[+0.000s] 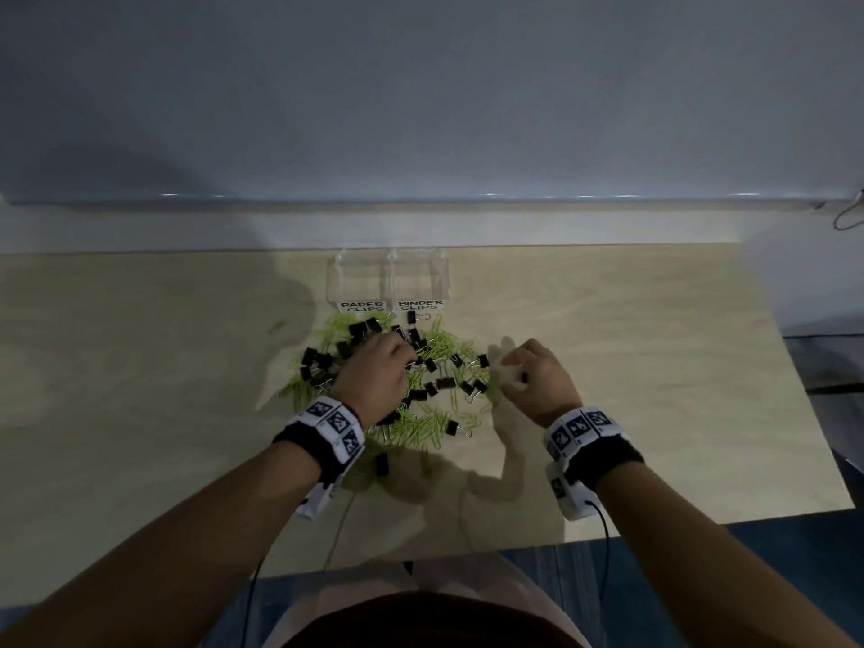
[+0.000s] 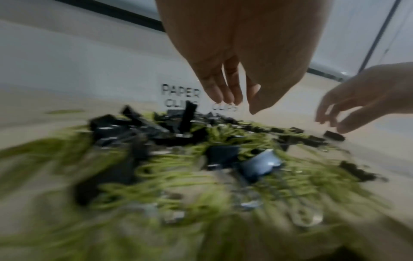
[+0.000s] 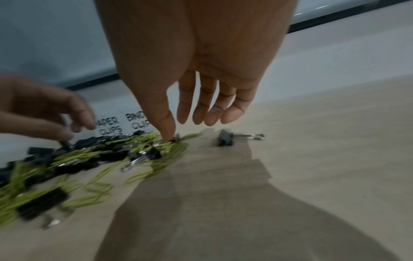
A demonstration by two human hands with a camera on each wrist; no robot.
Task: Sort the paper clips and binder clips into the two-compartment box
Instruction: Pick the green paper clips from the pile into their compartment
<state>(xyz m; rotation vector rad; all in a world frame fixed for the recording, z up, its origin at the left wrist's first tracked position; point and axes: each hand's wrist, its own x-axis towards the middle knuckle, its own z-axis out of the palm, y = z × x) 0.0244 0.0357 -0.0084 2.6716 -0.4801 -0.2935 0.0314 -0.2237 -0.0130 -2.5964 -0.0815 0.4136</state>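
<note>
Hovering over mixed green wire paper clips (image 1: pixel 423 430) and black binder clips (image 1: pixel 442 382), both hands' fingers hung loose, gripping nothing: left hand (image 1: pixel 374 374), right hand (image 1: pixel 537 381).

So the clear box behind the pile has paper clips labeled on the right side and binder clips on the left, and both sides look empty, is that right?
Not quite: the labels are swapped. In the head view the box reads PAPER CLIPS on the left compartment and BINDER CLIPS on the right. The rest holds: it sits behind the pile and both compartments look empty.
</note>
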